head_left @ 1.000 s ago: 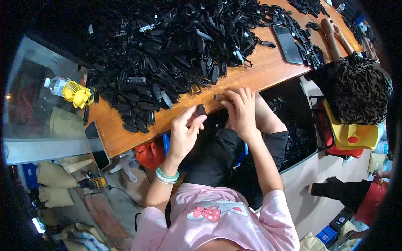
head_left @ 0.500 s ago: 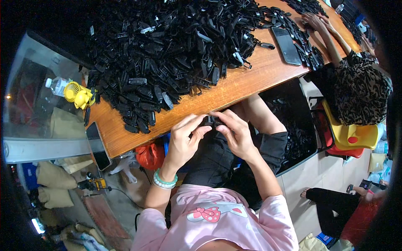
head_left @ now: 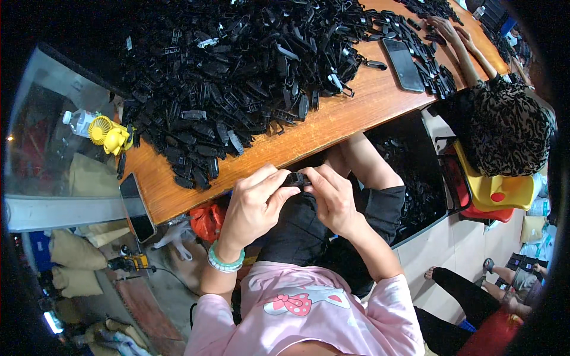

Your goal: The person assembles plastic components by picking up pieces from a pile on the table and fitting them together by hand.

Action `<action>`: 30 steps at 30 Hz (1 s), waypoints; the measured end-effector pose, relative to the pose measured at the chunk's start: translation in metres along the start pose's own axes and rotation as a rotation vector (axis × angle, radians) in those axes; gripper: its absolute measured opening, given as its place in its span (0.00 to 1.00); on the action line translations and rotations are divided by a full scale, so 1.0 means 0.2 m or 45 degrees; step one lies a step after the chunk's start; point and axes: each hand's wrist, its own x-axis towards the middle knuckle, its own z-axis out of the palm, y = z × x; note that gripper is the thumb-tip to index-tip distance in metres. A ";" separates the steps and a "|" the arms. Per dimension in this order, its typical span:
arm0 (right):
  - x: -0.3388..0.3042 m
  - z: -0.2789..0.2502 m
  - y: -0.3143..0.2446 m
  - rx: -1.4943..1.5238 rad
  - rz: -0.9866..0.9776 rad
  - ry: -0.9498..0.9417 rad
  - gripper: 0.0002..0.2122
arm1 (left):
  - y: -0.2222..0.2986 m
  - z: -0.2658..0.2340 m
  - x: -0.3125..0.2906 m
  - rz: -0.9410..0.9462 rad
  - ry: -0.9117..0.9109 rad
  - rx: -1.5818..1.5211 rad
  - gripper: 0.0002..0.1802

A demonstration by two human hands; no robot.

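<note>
Between my two hands is a small black plastic clip-like part (head_left: pixel 295 179), held just off the table's near edge and above my lap. My left hand (head_left: pixel 256 204), with beaded bracelets on its wrist, pinches the part's left end between thumb and fingers. On the other end, my right hand (head_left: pixel 333 199) is closed with its thumb and bent fingertips. Fingers cover much of the part, so its exact shape is hard to make out. Beyond my hands, a large heap of similar black plastic parts (head_left: pixel 237 77) covers the wooden table (head_left: pixel 332 123).
Phones lie at the table's right (head_left: pixel 404 65) and left corner (head_left: pixel 138 207). A yellow fan (head_left: pixel 107 135) stands beside a clear bottle (head_left: pixel 80 121). A black bin (head_left: pixel 424 178) of parts sits below, right. At far right, a co-worker's hands (head_left: pixel 445 32) handle parts.
Both my hands have come slightly closer to me, and the fingers have shifted their grip on the black part. At the lower right, another person has moved.
</note>
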 end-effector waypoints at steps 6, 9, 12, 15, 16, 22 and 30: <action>0.00 -0.01 0.00 0.013 -0.024 0.033 0.17 | 0.03 -0.03 0.04 -0.025 -0.055 -0.031 0.10; -0.02 -0.01 0.00 0.023 -0.033 0.038 0.17 | 0.03 -0.05 0.07 0.008 -0.154 -0.035 0.10; -0.02 -0.01 -0.02 0.026 -0.008 0.102 0.18 | 0.07 -0.04 0.08 0.044 -0.128 -0.016 0.10; -0.01 -0.02 -0.03 0.011 -0.014 0.126 0.17 | 0.08 0.04 0.05 -0.002 -0.011 -0.022 0.11; 0.00 -0.03 -0.03 0.014 -0.013 0.126 0.17 | 0.08 0.06 0.04 -0.009 0.099 -0.057 0.11; 0.04 -0.02 -0.01 -0.191 -0.025 0.039 0.21 | 0.08 0.14 -0.03 -0.395 0.193 -0.485 0.16; 0.07 0.02 -0.01 0.532 0.421 0.072 0.26 | -0.10 0.12 -0.09 -0.536 0.216 -1.075 0.20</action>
